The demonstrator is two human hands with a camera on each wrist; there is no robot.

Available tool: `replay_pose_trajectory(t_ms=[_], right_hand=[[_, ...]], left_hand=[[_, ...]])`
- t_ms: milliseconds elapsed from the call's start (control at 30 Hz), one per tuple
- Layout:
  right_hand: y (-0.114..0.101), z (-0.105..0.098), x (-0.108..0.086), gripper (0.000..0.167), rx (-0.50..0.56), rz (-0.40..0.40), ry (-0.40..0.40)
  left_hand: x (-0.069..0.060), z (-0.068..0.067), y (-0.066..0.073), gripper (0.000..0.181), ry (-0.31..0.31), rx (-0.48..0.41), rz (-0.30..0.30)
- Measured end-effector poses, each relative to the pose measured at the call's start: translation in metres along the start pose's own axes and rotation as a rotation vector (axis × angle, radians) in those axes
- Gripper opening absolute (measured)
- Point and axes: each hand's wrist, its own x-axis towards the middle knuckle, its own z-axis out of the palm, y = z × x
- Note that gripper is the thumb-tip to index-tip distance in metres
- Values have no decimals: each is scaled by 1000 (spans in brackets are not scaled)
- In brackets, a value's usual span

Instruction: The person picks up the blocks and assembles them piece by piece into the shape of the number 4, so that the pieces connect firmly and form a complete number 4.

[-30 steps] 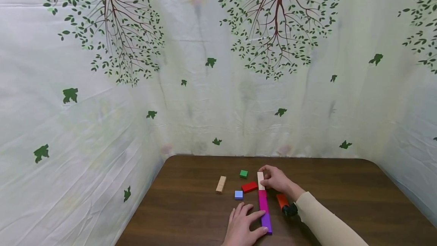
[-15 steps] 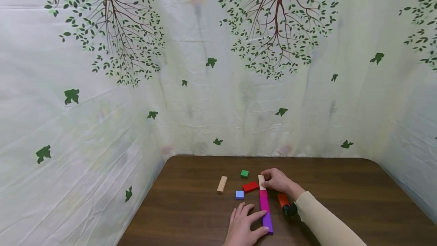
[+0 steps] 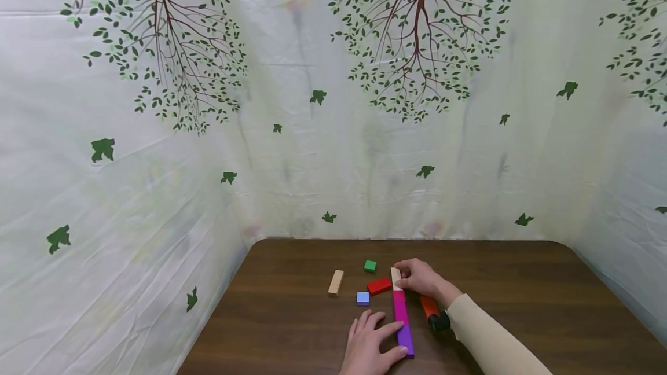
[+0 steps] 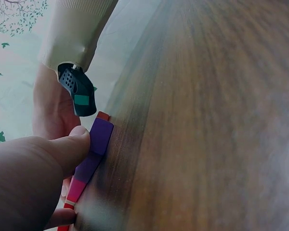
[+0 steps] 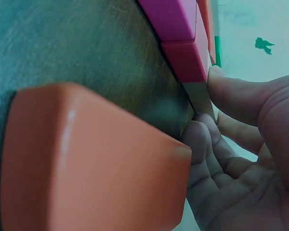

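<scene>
A leaf-printed cloth (image 3: 365,149) is hung behind the table (image 3: 281,311). The left hand (image 3: 366,345) is held with fingers spread, a purple block (image 3: 405,341) being touched by its thumb and index finger. By the right hand (image 3: 421,278), a pale block (image 3: 395,278) is pinched between thumb and fingers. Between these blocks, a magenta block (image 3: 399,309) and a crimson block (image 5: 185,58) are lined up end to end. To the right, an orange block (image 3: 428,305) is partly hidden by a wrist device (image 3: 439,322); to the left, a red block (image 3: 378,286), tan block (image 3: 336,283), blue block (image 3: 363,298) and green block (image 3: 370,266) are scattered.
</scene>
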Motion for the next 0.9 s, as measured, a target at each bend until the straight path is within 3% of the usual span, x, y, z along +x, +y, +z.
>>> replay_pose_trajectory(t_ms=[567, 900], right_hand=[[-4, -1, 0, 48, -193, -11, 89], [-13, -11, -19, 44, -226, -30, 194]], left_hand=[[0, 0, -2, 47, -5, -7, 0], [-1, -1, 0, 47, -3, -16, 11]])
